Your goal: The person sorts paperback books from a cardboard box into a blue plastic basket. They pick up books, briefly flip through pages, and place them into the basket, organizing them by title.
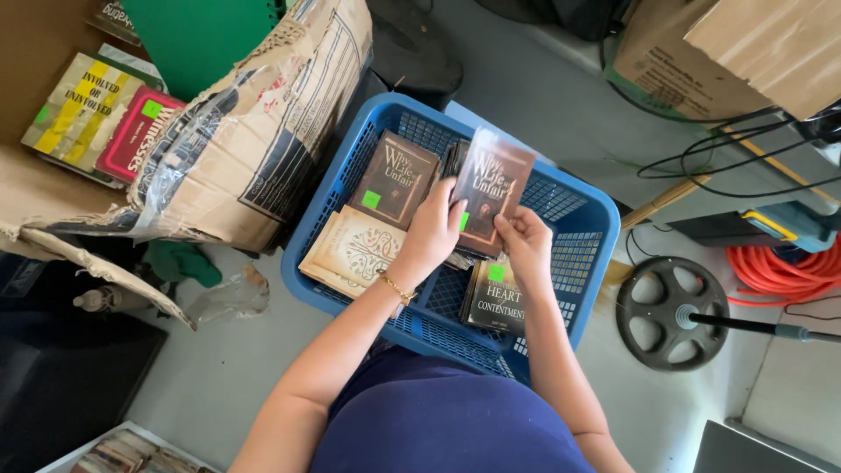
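**Brown book held in both hands over a blue basket**

Item held: a brown book (491,188) in a clear shiny wrapper, pale lettering on the cover, a small green sticker at its lower left corner. It sits at the centre of the frame, raised above the blue plastic basket (589,229) and tilted slightly to the right.

Left hand (433,229): fingers closed on the book's lower left edge, thumb up along the cover. A thin gold bracelet (397,289) circles the wrist.

Right hand (526,242): fingers pinched on the book's lower right corner.

Basket contents, centre of the frame:
- A second brown book of the same cover (393,179), green sticker on it, lying flat at the upper left of the basket.
- A cream book with an ornate pattern (352,250), lying at the lower left, just below the second brown book.
- A dark book with pale lettering (498,302), green sticker near its top, lying at the lower right, under the right hand.

Surroundings:
- Torn cardboard box (263,131), upper left of the frame, just beside the basket, with a yellow-striped book (77,107) and a red book (136,133) inside.
- Round black metal base with a pole (670,313), right of the basket on the grey floor.
- Coiled orange hose (775,267), right edge of the frame.
- Closed cardboard boxes (727,52), upper right.
- Person's dark blue garment (438,420), bottom centre.
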